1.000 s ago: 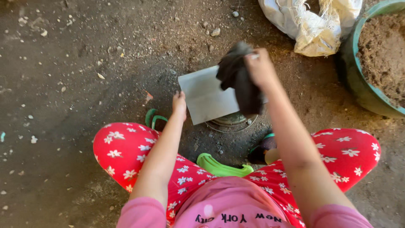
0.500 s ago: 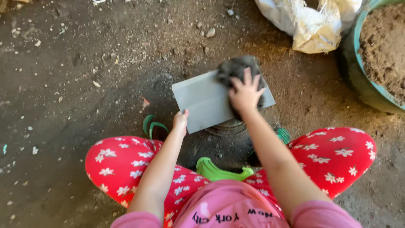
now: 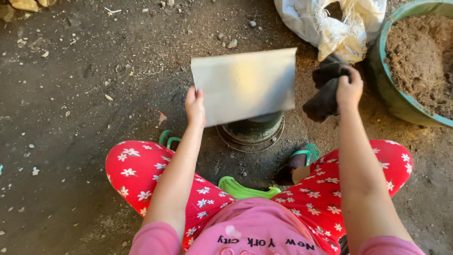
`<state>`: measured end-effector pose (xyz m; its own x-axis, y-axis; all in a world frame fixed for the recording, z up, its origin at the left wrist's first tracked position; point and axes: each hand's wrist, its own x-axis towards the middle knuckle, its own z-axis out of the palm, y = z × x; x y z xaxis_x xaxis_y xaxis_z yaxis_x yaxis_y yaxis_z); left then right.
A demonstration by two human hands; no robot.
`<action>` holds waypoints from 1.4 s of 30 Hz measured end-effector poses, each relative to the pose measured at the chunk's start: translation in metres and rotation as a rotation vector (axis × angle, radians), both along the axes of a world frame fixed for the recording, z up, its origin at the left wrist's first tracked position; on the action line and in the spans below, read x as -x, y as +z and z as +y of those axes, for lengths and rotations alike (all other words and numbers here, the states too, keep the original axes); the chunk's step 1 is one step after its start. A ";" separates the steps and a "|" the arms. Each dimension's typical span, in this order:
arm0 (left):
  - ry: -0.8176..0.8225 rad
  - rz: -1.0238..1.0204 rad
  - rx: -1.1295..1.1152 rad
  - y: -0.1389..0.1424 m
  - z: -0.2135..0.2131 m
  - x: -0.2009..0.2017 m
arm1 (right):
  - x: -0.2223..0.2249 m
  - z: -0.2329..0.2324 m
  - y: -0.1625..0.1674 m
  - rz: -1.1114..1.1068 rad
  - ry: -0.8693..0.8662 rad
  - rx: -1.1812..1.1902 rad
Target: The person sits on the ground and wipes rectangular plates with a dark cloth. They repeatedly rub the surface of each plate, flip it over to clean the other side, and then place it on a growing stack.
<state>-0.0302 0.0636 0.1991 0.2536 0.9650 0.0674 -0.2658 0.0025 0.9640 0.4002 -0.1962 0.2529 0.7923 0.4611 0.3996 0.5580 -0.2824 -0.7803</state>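
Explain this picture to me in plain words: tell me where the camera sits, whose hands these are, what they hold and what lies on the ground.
There is no machine here. The single view comes from a camera worn on a person's head, looking down at their own arms and lap; the red flowered trousers are theirs.

The left hand grips the lower left corner of a flat grey metal sheet, which is tilted up above a round dark metal object standing on the ground between the person's feet. The right hand holds a bunched dark cloth, just off the sheet's right edge.

The ground is bare dirt strewn with small stones. At upper right stands a green tub filled with brown soil-like material, and next to it lies a white woven sack. The feet wear green sandals.
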 end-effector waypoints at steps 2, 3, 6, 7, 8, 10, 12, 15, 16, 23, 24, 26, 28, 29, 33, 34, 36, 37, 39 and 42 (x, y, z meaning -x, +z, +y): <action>-0.075 0.025 -0.218 0.039 -0.007 0.004 | -0.008 -0.009 0.018 0.055 0.064 -0.185; -0.114 0.040 -0.325 0.055 -0.013 0.007 | -0.011 -0.014 0.026 0.145 0.074 -0.254; -0.197 0.378 -0.849 0.074 -0.040 0.019 | -0.013 -0.025 0.033 0.405 0.077 -0.366; -0.187 0.510 -1.045 0.070 -0.047 0.024 | -0.010 -0.027 0.030 0.489 0.073 -0.386; -0.175 0.645 -1.238 0.061 -0.052 0.030 | -0.007 -0.027 0.024 0.510 0.080 -0.388; -0.181 0.827 -1.354 0.031 -0.056 0.042 | 0.004 -0.025 0.009 0.551 0.102 -0.390; -0.220 0.906 -1.211 -0.008 -0.054 0.056 | 0.020 -0.020 -0.008 0.509 0.106 -0.295; -0.114 1.048 -0.496 -0.059 -0.043 0.063 | 0.051 -0.010 -0.016 -0.014 0.088 -0.016; -0.125 0.967 -0.202 -0.071 -0.041 0.059 | 0.064 -0.005 -0.014 -0.258 0.076 0.107; -0.429 0.295 0.624 -0.098 -0.067 0.004 | 0.184 0.064 0.043 -0.269 0.388 0.234; -0.413 0.261 0.611 -0.099 -0.071 -0.002 | 0.205 0.076 0.045 -0.312 0.448 0.273; -0.355 0.163 0.656 -0.103 -0.073 -0.009 | 0.247 0.098 0.042 -0.277 0.547 0.508; -0.250 0.030 0.764 -0.108 -0.069 -0.012 | 0.286 0.117 0.030 -0.381 0.630 0.600; -0.234 0.039 0.738 -0.111 -0.066 -0.012 | 0.303 0.125 0.022 -0.419 0.663 0.666; -0.136 0.067 0.683 -0.118 -0.055 -0.007 | 0.330 0.135 -0.008 -0.454 0.646 0.710; -0.108 0.070 0.681 -0.119 -0.054 -0.005 | 0.329 0.137 -0.013 -0.452 0.632 0.697; -0.160 0.115 0.715 -0.119 -0.056 -0.002 | 0.318 0.139 -0.022 -0.440 0.611 0.683; -0.189 0.136 0.737 -0.120 -0.057 0.000 | 0.309 0.140 -0.025 -0.420 0.572 0.687; -0.232 0.130 0.724 -0.119 -0.062 0.003 | 0.286 0.145 -0.029 -0.390 0.504 0.694; -0.253 0.135 0.703 -0.119 -0.067 0.008 | 0.238 0.150 -0.034 -0.352 0.373 0.695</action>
<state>-0.0378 -0.0030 0.0806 0.4351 0.6806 -0.5895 -0.0558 0.6739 0.7368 0.1625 -0.0459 0.2192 0.4239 0.8972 0.1237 0.8859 -0.3823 -0.2629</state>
